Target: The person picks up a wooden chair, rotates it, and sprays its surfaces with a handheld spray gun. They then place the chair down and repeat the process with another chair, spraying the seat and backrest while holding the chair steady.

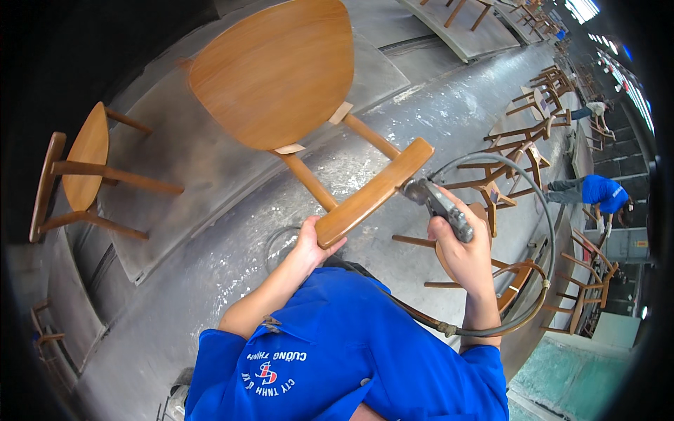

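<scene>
A brown wooden chair is in front of me, its broad rounded seat (281, 70) farther off and its backrest (379, 193) close to my body. My left hand (311, 242) is closed around the left end of that backrest. In my right hand (463, 245) is a dark spray gun (444, 209), its head right by the backrest's right end. Whether the two touch I cannot tell. A grey hose (550, 238) loops from the gun round my right forearm. Pale wedge-shaped pieces (340, 114) show where the two back posts meet the seat.
Another wooden chair (88, 168) stands at the left on a grey board (151, 231). Several chairs (523, 151) line the right side, with one partly behind my right hand. Farther right, a co-worker in a blue shirt (602, 194) bends near them. The grey floor (232, 245) is streaked white.
</scene>
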